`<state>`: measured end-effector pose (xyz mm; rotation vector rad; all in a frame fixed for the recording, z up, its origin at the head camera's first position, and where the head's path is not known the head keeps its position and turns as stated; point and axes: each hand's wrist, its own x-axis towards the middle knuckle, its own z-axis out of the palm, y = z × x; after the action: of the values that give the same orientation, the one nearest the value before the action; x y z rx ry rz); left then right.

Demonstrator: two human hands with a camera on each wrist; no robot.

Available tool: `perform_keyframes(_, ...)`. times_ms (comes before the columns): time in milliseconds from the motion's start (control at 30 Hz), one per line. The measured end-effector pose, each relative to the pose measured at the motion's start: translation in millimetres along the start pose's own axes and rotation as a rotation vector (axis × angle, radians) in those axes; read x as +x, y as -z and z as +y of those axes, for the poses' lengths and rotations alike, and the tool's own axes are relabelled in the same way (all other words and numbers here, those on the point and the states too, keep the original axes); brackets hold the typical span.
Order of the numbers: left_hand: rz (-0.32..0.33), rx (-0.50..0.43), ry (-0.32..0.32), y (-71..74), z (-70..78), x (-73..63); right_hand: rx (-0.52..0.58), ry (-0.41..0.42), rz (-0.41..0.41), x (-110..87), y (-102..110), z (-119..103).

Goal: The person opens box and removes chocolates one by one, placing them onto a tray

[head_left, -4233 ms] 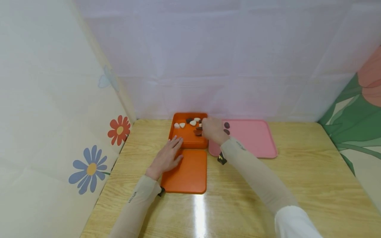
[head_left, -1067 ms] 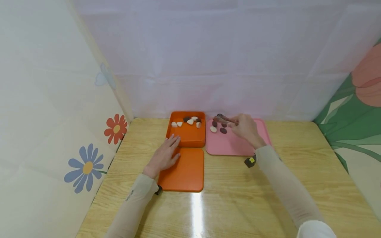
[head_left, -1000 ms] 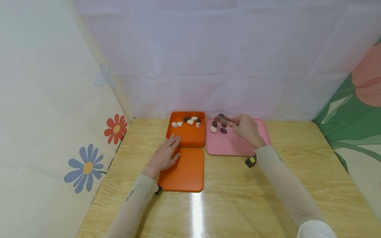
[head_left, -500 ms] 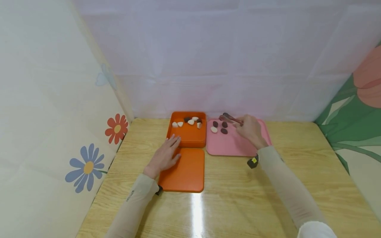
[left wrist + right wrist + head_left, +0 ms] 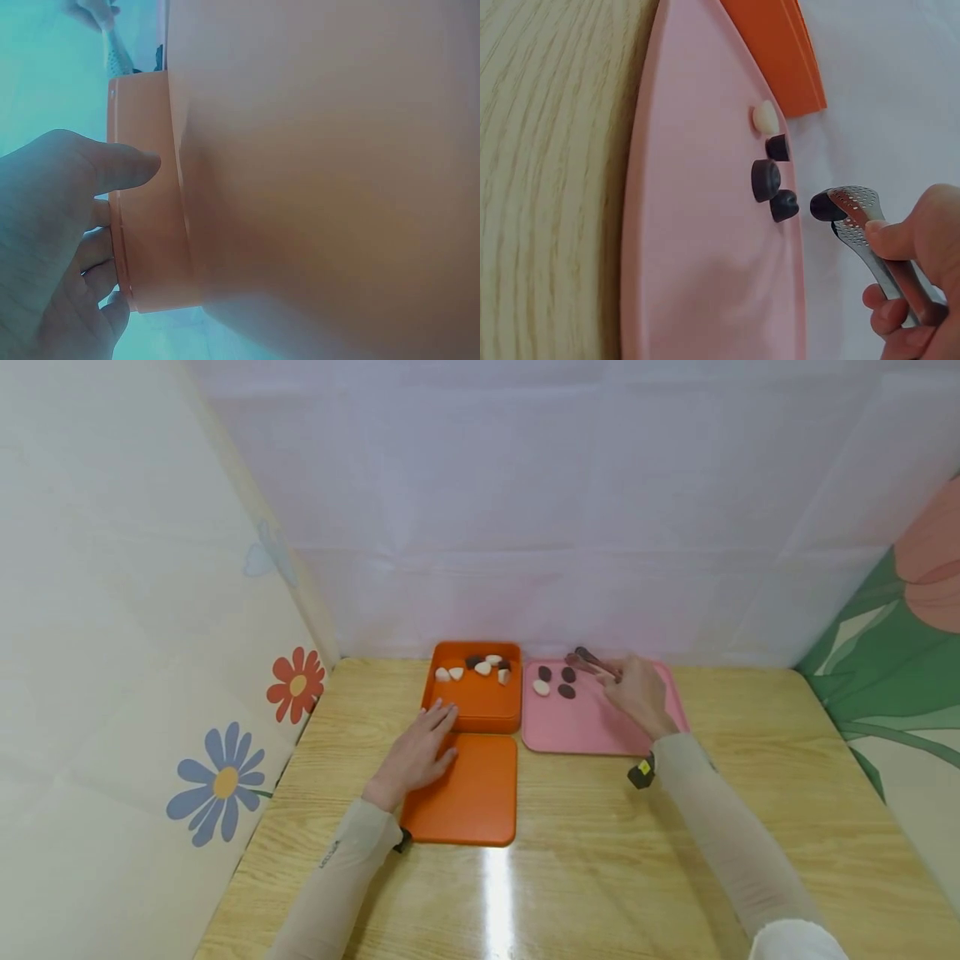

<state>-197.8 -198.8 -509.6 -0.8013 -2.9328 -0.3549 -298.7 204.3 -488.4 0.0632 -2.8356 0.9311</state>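
Observation:
My right hand [image 5: 637,693] grips metal tongs [image 5: 889,266] with perforated ends, which pinch a dark chocolate [image 5: 826,207]. They are over the back of the pink tray [image 5: 577,731]. On the tray's left side sit three dark chocolates, one a dark round chocolate [image 5: 765,180], and a cream chocolate [image 5: 765,118]. My left hand [image 5: 416,752] rests with extended fingers at the front left corner of the orange box [image 5: 487,724]; in the left wrist view its thumb lies against the box wall. Several cream and dark chocolates, such as a white chocolate [image 5: 483,668], lie inside the box.
A flat orange lid [image 5: 468,810] lies on the wooden table [image 5: 570,877] in front of the box, partly under my left hand. The tray stands right beside the box. A pale cloth backdrop [image 5: 480,527] rises directly behind both.
My right hand has moved from the orange box to the pink tray, bringing the tongs, which lately drift right. A cream chocolate now shows on the tray. My left hand stays put.

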Motion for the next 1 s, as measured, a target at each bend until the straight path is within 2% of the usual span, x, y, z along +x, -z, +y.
perform_keyframes(300,0.007,0.006,-0.012,-0.8,1.4,-0.2,-0.028,-0.043,0.016,-3.3,-5,12)
perform_keyframes(1000,0.019,0.002,-0.007,-0.6,0.8,0.2,-0.045,-0.020,0.020,-8.4,-4,30)
